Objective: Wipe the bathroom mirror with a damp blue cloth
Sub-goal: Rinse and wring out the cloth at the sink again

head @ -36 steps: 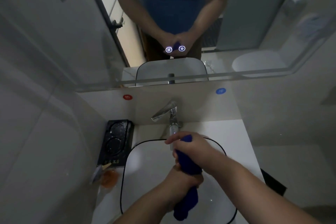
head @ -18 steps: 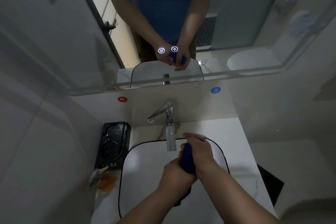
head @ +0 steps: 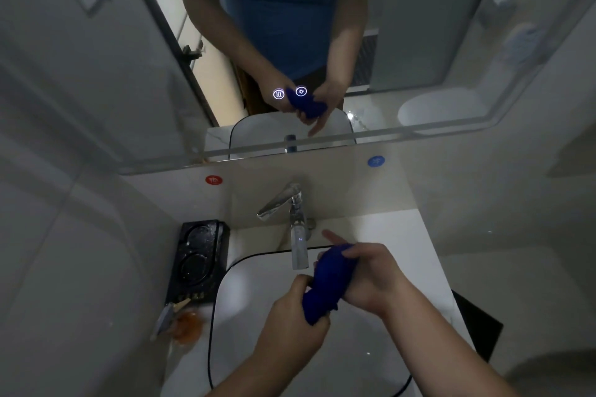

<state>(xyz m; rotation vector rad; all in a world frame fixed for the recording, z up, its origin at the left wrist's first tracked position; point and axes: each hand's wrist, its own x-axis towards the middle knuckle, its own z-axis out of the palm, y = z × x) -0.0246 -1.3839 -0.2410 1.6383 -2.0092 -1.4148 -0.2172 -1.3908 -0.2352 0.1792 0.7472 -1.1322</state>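
Observation:
A dark blue cloth [head: 327, 280] is bunched into a thick roll above the white sink basin [head: 245, 293]. My left hand [head: 292, 322] grips its lower end. My right hand [head: 371, 277] is closed around its upper end, forefinger sticking out toward the tap. The large wall mirror [head: 106, 51] fills the upper half of the view and reflects a person in a blue shirt, both hands and the cloth. Two lit touch icons [head: 289, 93] glow on the glass.
A chrome tap [head: 292, 219] stands just left of my right hand, its spout over the basin. A black tray [head: 198, 261] sits on the counter at the left, with an orange item and small tools [head: 180, 319] in front of it. Red [head: 213, 179] and blue [head: 376, 161] stickers mark the backsplash.
Both hands have stayed on the cloth over the basin. The roll has bunched thicker between them, and my right hand has shifted right, away from the tap spout.

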